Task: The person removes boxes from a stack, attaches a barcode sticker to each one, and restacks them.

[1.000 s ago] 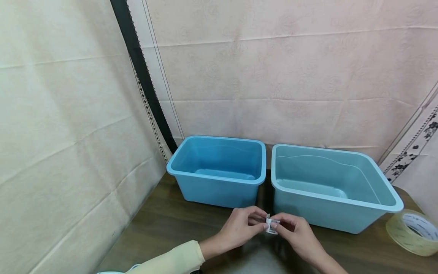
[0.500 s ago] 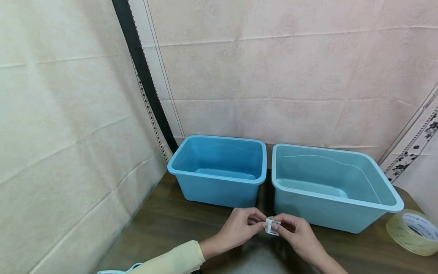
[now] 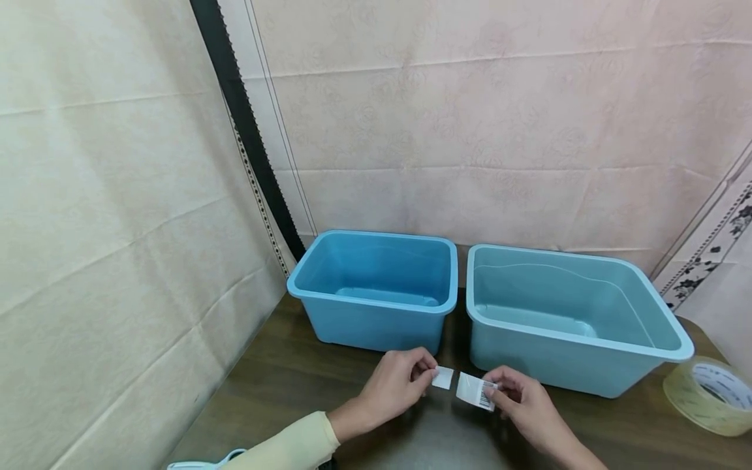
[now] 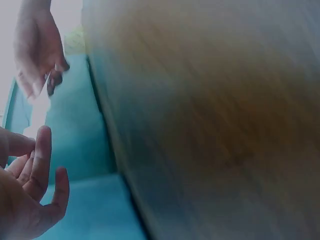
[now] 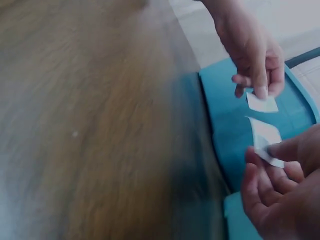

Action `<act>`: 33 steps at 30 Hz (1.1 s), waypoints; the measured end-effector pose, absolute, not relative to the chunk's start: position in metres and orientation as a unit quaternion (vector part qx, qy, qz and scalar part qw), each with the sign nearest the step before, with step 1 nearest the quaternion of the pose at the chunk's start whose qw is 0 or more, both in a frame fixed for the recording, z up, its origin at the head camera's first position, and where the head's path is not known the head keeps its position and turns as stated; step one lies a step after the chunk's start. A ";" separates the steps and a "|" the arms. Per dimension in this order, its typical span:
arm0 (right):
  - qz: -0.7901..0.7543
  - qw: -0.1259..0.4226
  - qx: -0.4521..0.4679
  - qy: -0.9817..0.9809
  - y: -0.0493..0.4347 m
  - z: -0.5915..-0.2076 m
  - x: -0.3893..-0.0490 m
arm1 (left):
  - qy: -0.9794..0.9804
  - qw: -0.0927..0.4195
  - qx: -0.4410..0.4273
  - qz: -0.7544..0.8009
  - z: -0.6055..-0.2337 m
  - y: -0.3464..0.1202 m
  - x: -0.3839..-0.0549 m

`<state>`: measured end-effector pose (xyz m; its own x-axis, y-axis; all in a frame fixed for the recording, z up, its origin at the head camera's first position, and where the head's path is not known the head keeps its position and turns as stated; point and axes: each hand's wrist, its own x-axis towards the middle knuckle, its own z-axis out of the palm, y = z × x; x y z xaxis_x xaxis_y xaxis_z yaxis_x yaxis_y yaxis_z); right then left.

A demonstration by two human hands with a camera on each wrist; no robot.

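Note:
Between thumb and fingertips my left hand [image 3: 392,386] pinches a small plain white piece of paper [image 3: 444,378]. My right hand [image 3: 525,399] pinches a larger white label [image 3: 471,389] at its right end, where a printed barcode shows. A narrow gap separates the two pieces, which are held over the table in front of the tubs. In the right wrist view the label [image 5: 266,137] curves slightly under the thumb, and the plain piece [image 5: 262,103] hangs from the other hand's fingertips. The left wrist view is washed out around the papers.
A blue plastic tub [image 3: 376,326] and a pale teal tub [image 3: 546,362] stand side by side behind the hands. At the right lies a roll of clear tape [image 3: 684,398]. A light-blue handled object [image 3: 202,465] is partly hidden by the left sleeve on the wooden table [image 3: 282,385].
Earlier both hands met at one curled white label. Now they have drawn apart, left hand leftward and right hand rightward, each with its own flat white piece.

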<state>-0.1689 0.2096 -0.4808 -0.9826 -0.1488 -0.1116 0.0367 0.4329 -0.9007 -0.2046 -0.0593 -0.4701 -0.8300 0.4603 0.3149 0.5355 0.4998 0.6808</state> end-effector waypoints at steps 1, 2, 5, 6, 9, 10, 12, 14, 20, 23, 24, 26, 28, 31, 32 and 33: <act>-0.527 0.100 -0.044 0.843 0.212 -0.484 -0.170 | -0.871 0.066 -0.292 -0.389 -0.469 -0.061 -0.206; -0.521 0.117 -0.055 0.844 0.215 -0.487 -0.170 | -0.877 0.084 -0.295 -0.370 -0.468 -0.063 -0.206; -0.502 0.175 -0.098 0.841 0.220 -0.495 -0.170 | -0.882 0.102 -0.295 -0.353 -0.465 -0.068 -0.208; -0.496 0.194 -0.111 0.839 0.221 -0.497 -0.170 | -0.882 0.102 -0.295 -0.353 -0.464 -0.069 -0.208; -0.467 0.227 -0.134 0.844 0.219 -0.501 -0.167 | -0.883 0.097 -0.293 -0.353 -0.463 -0.072 -0.209; -0.451 0.228 -0.138 0.852 0.217 -0.502 -0.166 | -0.883 0.095 -0.292 -0.354 -0.463 -0.073 -0.209; -0.410 0.214 -0.142 0.875 0.213 -0.501 -0.165 | -0.884 0.090 -0.291 -0.356 -0.464 -0.074 -0.209; -0.358 0.186 -0.139 0.904 0.207 -0.499 -0.164 | -0.884 0.090 -0.291 -0.355 -0.465 -0.074 -0.209; -0.272 0.081 -0.075 0.956 0.191 -0.486 -0.167 | -0.889 0.128 -0.303 -0.319 -0.466 -0.073 -0.209; -0.371 0.089 -0.058 0.923 0.180 -0.479 -0.170 | -0.891 0.169 -0.321 -0.271 -0.466 -0.073 -0.207; -0.419 0.106 -0.054 0.900 0.176 -0.477 -0.171 | -0.891 0.185 -0.329 -0.251 -0.466 -0.073 -0.205; -0.513 0.152 -0.038 0.844 0.169 -0.473 -0.171 | -0.887 0.216 -0.348 -0.212 -0.466 -0.072 -0.203; -0.580 0.194 -0.013 0.791 0.164 -0.468 -0.172 | -0.877 0.253 -0.369 -0.173 -0.467 -0.071 -0.201; -0.634 0.215 0.020 0.742 0.158 -0.466 -0.172 | -0.858 0.303 -0.396 -0.128 -0.468 -0.068 -0.199; -0.646 0.218 0.027 0.731 0.156 -0.465 -0.173 | -0.851 0.316 -0.402 -0.118 -0.468 -0.067 -0.199; -0.654 0.219 0.033 0.723 0.156 -0.465 -0.173 | -0.846 0.327 -0.407 -0.108 -0.468 -0.066 -0.199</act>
<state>-0.1727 0.1555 -0.4655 -0.9017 -0.2397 -0.3598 0.3341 0.1421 -0.9318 -0.1986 -0.0660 -0.4681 -0.4554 0.6176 0.6412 0.7588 0.6459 -0.0832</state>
